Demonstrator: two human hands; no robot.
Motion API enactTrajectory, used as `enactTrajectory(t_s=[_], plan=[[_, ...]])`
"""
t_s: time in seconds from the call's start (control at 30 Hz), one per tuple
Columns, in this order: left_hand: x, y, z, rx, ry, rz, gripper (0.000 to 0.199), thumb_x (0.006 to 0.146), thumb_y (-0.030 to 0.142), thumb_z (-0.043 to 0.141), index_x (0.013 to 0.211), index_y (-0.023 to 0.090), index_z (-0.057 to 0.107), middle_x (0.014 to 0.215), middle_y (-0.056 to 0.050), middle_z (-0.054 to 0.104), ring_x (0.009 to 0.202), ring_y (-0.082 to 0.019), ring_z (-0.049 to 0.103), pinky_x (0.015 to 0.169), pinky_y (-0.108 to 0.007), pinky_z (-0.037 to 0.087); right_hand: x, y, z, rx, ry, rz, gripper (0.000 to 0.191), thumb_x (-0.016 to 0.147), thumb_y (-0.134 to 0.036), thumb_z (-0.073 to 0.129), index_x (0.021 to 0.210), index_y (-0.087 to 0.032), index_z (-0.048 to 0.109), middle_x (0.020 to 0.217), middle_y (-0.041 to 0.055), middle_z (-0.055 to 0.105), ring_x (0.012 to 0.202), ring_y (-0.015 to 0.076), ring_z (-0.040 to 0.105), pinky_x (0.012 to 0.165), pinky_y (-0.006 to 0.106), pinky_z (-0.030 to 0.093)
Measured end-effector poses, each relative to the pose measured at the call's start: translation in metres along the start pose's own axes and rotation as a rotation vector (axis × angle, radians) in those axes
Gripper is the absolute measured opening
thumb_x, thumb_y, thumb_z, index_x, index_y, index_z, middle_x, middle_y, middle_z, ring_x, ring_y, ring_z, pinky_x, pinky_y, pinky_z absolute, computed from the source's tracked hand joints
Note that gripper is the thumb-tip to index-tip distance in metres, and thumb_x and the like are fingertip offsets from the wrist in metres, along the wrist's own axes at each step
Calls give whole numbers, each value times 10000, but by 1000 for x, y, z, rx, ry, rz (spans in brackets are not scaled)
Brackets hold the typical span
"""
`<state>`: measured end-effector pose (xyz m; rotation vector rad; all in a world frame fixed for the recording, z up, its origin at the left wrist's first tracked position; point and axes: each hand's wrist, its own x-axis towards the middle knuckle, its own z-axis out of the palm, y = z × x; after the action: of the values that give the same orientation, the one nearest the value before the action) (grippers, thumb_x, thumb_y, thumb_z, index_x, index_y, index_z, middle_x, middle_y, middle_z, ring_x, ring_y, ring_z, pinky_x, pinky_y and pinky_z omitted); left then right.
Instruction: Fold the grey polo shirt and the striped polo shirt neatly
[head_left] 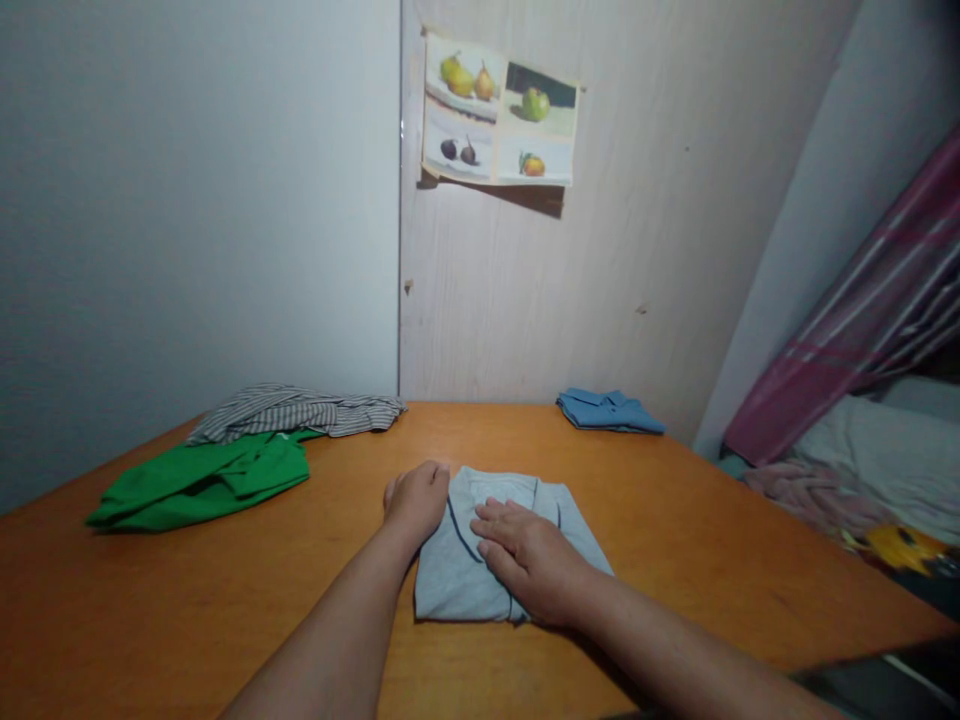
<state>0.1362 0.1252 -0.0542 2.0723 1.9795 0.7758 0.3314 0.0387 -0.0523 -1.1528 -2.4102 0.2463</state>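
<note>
1. Grey shirt (461, 590) lies folded on the bench (480, 430), beneath the right hand (531, 560), which is spread flat.
2. Left hand (418, 500) curls at its edge; whether it grips, I cannot tell.
3. Left of both hands: green cloth (202, 485), with striped cloth (292, 412) behind.
4. Blue shirt (609, 411) sits beyond the right hand.

At your 12 o'clock: light-grey shirt (454, 590) | 10: green shirt (202, 485) | 11: grey-white striped cloth (270, 412) | 1: blue shirt (609, 412) | your table (465, 438): orange-brown
</note>
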Motion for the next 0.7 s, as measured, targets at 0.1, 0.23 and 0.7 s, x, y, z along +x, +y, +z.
enactTrajectory(t_s=[0.1, 0.23, 0.7], plan=[[3, 3, -1, 39, -43, 12, 499, 977, 509, 327, 903, 250, 747, 1016, -85, 772, 960, -270, 686, 794, -344, 438, 1, -1, 0, 2, 1, -6, 408, 992, -304, 455, 1329, -197, 656, 1449, 118, 560, 1378, 262, 491, 1188, 474, 320], [7, 7, -4, 55, -89, 6, 517, 930, 602, 369, 811, 284, 758, 972, -78, 783, 962, -309, 695, 803, -386, 455, 2, -2, 0, -5, 1, -12, 411, 999, -307, 441, 1331, -189, 653, 1442, 117, 569, 1378, 259, 491, 1189, 463, 317], [22, 5, 11, 51, -34, -94, 355, 911, 483, 446, 798, 242, 682, 985, -100, 770, 1064, -341, 648, 976, -556, 371, 2, -2, -2, 32, -9, 9, 438, 990, -310, 441, 1369, -180, 620, 1471, 122, 539, 1403, 253, 460, 1196, 438, 306]])
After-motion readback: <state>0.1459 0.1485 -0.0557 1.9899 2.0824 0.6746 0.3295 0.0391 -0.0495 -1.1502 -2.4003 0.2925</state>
